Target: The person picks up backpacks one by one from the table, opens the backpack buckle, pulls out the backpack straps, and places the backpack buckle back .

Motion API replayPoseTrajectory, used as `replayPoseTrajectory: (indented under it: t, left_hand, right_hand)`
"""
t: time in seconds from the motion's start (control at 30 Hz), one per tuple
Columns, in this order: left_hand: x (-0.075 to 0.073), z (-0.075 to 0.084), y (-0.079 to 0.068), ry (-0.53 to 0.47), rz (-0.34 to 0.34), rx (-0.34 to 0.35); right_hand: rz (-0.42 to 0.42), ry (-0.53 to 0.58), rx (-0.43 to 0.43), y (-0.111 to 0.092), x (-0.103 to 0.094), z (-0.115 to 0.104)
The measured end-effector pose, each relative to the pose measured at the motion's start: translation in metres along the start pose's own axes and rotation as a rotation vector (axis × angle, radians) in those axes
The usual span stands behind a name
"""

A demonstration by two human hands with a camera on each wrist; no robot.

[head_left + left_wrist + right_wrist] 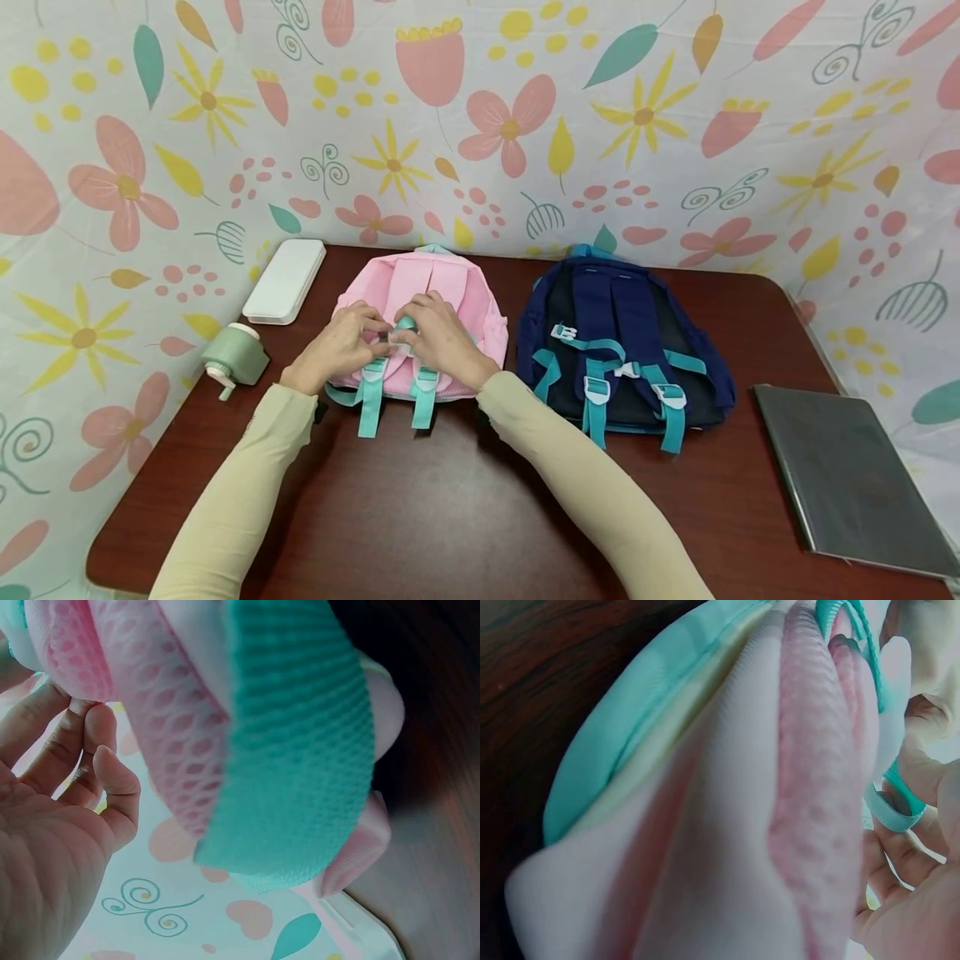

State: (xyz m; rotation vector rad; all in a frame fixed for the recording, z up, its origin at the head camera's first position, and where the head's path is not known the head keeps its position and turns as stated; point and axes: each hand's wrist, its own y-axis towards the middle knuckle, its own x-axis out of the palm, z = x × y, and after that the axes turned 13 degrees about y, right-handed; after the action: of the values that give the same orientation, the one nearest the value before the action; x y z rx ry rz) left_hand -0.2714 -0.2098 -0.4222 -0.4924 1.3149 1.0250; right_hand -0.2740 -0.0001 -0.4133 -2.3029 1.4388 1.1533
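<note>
A pink backpack (472, 283) lies on the table with its shoulder straps facing up. Both hands meet over its middle. My left hand (347, 340) has thumb and fingers bent together at a small whitish buckle (400, 348) between the hands. In the left wrist view, the fingertips of the left hand (56, 817) are at the edge of a pink mesh strap (161, 724). My right hand (442, 335) pinches a teal strap (406, 323), which shows as a loop (896, 814) beside the right hand's fingers (904, 859). The fingers partly hide the buckle.
A navy backpack (618, 296) with teal straps and white buckles lies to the right. Beyond it is a dark grey laptop-like slab (847, 475). At the left are a white case (285, 282) and a green pencil sharpener with a crank (238, 354). Flowered cloth borders the table (450, 517).
</note>
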Motion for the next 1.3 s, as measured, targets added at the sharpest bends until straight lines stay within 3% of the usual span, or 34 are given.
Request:
replayPoseTrajectory:
  t: [0.13, 0.43, 1.07, 1.3]
  left_hand:
    - [0.0, 0.0, 0.0, 0.001, -0.007, -0.004]
    - [-0.001, 0.003, 0.001, 0.043, 0.014, 0.051]
    - [-0.002, -0.001, 0.0, -0.024, -0.008, -0.013]
    - [0.001, -0.003, -0.002, -0.062, 0.01, -0.039]
  right_hand:
    - [0.016, -0.013, 0.008, 0.0, -0.001, -0.001]
    - [-0.058, -0.206, -0.012, 0.001, 0.001, -0.003]
    - [0.025, -0.027, -0.011, 0.0, -0.008, 0.003]
    - [0.118, 0.059, -0.044, -0.001, -0.014, 0.004]
